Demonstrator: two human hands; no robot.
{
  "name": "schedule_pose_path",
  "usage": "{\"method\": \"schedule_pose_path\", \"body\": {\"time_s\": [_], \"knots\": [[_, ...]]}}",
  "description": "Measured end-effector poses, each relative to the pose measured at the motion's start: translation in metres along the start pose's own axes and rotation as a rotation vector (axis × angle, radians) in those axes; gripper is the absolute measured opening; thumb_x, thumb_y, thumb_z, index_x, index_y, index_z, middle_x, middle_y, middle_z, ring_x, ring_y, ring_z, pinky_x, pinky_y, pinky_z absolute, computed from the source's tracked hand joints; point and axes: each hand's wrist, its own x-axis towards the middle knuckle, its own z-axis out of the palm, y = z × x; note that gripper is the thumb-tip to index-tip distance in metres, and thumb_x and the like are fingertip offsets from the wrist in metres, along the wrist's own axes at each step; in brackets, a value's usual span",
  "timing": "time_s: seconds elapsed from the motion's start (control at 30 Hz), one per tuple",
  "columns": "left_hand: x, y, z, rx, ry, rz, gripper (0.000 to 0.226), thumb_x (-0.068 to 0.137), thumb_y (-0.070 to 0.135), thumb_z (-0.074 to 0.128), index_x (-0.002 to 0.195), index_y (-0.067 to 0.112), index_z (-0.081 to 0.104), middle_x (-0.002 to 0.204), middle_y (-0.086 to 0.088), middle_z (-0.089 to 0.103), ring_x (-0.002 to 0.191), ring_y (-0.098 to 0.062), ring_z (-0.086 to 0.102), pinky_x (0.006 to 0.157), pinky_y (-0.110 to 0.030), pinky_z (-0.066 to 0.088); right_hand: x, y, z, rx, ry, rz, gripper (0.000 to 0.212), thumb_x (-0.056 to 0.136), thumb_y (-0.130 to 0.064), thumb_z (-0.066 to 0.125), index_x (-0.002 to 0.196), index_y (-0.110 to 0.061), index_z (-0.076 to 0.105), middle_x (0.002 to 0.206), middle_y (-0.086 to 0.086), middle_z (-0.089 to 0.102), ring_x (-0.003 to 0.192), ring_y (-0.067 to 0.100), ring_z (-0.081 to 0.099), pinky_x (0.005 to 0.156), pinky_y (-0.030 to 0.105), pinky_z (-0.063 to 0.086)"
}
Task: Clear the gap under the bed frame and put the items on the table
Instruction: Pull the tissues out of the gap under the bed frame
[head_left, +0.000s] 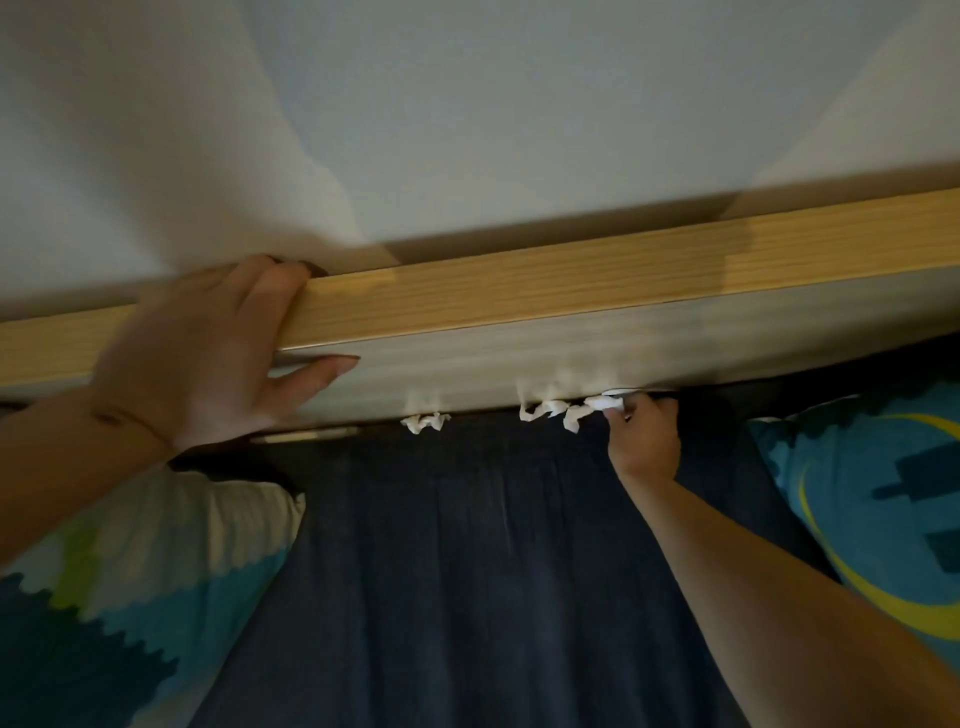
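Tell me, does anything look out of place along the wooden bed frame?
Yes. Crumpled white paper scraps are wedged in the gap under the wooden bed frame, and a smaller clump sits further left. The right hand pinches one end; the left hand grips the frame.

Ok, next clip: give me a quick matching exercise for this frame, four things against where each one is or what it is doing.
Things:
1. left hand
2. right hand
3. smaller white paper scrap
4. blue pillow with yellow arc

States or places:
A. pinches the end of the longer white paper scrap
B. lies at the right edge of the view
C. grips the wooden bed frame rail
D. sticks out from the gap, untouched

Pairs: 1-C, 2-A, 3-D, 4-B
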Motion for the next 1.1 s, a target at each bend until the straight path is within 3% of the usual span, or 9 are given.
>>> {"method": "schedule_pose_path", "body": {"time_s": [0.1,0.23,0.3,0.4,0.57,0.77,0.93,1.03,1.1], "knots": [[-0.001,-0.001,0.001,-0.006,0.002,-0.019,0.073,0.083,0.071,0.047,0.122,0.009,0.054,0.105,-0.014,0.059,0.088,-0.041,0.061,0.076,-0.052,0.052,-0.011,0.009,-0.001,0.038,0.004,-0.125,0.022,0.094,-0.022,0.069,0.08,-0.013,0.055,0.111,0.01,0.054,0.079,0.026,0.057,0.069,0.03,0.043],[0.0,-0.004,0.005,-0.031,0.009,-0.026,0.071,0.081,0.071,0.05,0.122,0.013,0.053,0.105,-0.009,0.057,0.087,-0.039,0.061,0.075,-0.051,0.052,-0.02,0.017,-0.001,0.154,-0.055,-0.138,0.023,0.096,-0.01,0.062,0.079,-0.016,0.048,0.074,-0.001,0.056,0.062,0.016,0.054,0.049,0.021,0.038],[-0.001,-0.006,0.008,-0.036,0.021,-0.034,0.071,0.081,0.071,0.05,0.123,0.013,0.053,0.106,-0.007,0.055,0.088,-0.039,0.061,0.075,-0.051,0.052,-0.023,0.018,-0.002,0.257,-0.099,-0.098,0.013,0.098,-0.006,0.054,0.099,-0.019,0.056,0.08,-0.001,0.062,0.068,0.012,0.061,0.054,0.022,0.047],[-0.002,-0.008,0.01,-0.037,0.031,-0.035,0.072,0.081,0.072,0.049,0.123,0.014,0.052,0.107,-0.006,0.053,0.09,-0.039,0.06,0.076,-0.051,0.052,-0.028,0.016,-0.004,0.339,-0.204,-0.033,0.033,0.1,-0.001,0.044,0.12,-0.02,0.063,0.091,0.005,0.067,0.082,0.018,0.067,0.069,0.032,0.059],[-0.003,-0.008,0.012,-0.043,0.027,-0.05,0.072,0.081,0.074,0.047,0.12,0.013,0.052,0.106,-0.007,0.054,0.089,-0.039,0.059,0.075,-0.051,0.051,-0.019,0.016,-0.009,0.245,-0.157,-0.026,0.013,0.101,-0.013,0.051,0.103,-0.016,0.064,0.089,-0.002,0.062,0.074,0.01,0.059,0.052,0.009,0.038],[0.0,-0.008,0.01,-0.024,-0.013,-0.058,0.074,0.078,0.077,0.045,0.121,0.018,0.052,0.104,-0.005,0.057,0.089,-0.034,0.061,0.074,-0.045,0.05,-0.01,0.013,-0.009,0.221,-0.122,0.081,0.029,0.098,-0.037,0.061,0.084,-0.012,0.051,0.075,0.0,0.056,0.061,0.011,0.054,0.047,0.023,0.034],[-0.001,-0.013,0.012,-0.027,-0.044,-0.06,0.072,0.075,0.077,0.049,0.12,0.022,0.054,0.103,-0.001,0.058,0.086,-0.031,0.062,0.072,-0.043,0.05,-0.019,0.02,-0.009,0.151,-0.115,0.064,0.009,0.103,-0.017,0.049,0.107,-0.009,0.048,0.087,0.01,0.064,0.066,0.022,0.062,0.049,0.024,0.041],[-0.002,-0.014,0.013,-0.043,-0.026,-0.072,0.072,0.074,0.076,0.051,0.12,0.021,0.053,0.103,0.001,0.054,0.087,-0.033,0.061,0.072,-0.045,0.05,-0.023,0.022,-0.013,0.126,-0.135,0.043,0.026,0.104,-0.013,0.043,0.128,-0.006,0.048,0.098,0.018,0.066,0.076,0.03,0.068,0.056,0.029,0.049],[-0.003,-0.014,0.014,-0.019,-0.009,-0.067,0.073,0.075,0.077,0.05,0.12,0.02,0.053,0.103,0.002,0.051,0.087,-0.033,0.06,0.072,-0.046,0.049,-0.024,0.024,-0.017,0.158,-0.151,0.035,0.023,0.105,-0.015,0.039,0.122,-0.007,0.054,0.098,0.015,0.066,0.079,0.027,0.067,0.056,0.026,0.047]]}}
